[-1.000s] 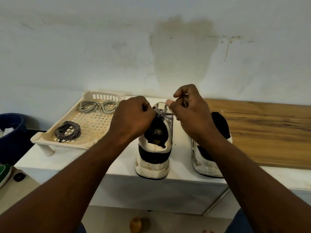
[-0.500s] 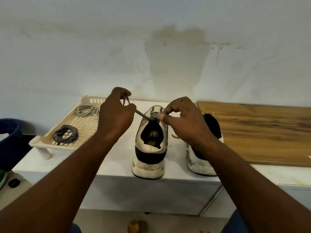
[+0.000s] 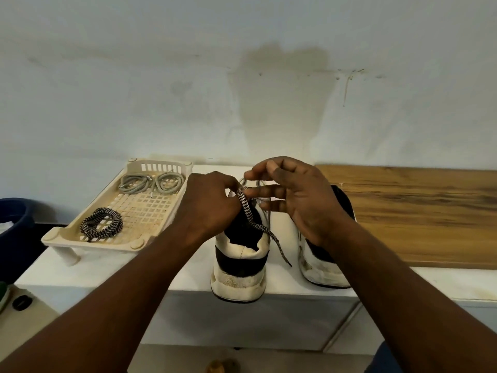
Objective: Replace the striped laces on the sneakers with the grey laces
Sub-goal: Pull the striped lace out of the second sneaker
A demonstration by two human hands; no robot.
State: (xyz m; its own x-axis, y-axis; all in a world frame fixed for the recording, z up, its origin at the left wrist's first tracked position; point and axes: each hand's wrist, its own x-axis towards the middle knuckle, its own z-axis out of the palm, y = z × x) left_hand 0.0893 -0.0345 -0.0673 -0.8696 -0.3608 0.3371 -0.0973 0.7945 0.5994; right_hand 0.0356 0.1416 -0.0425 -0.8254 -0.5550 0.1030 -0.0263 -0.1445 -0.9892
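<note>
- Left hand point(image 3: 212, 208): knuckles up, fingers curled, pinching striped lace point(image 3: 249, 215) at fingertips.
- Right hand point(image 3: 304, 200): fingers straight and spread, pointing leftward, thumb raised above.
- Forearms: bare, converging from lower corners.

Seemingly a modest home. A stained painted wall point(image 3: 279, 103) backs a white counter point(image 3: 67, 273) holding a wooden board point(image 3: 419, 211) and cream plastic tray point(image 3: 161, 168), a blue tub point(image 3: 13, 224) alongside.

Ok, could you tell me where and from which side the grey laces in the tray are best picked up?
Pinch the grey laces where the two coils meet, coming straight down from above. They lie flat on the tray grid close to its far wall, so the rim probably blocks a sideways approach.
</note>
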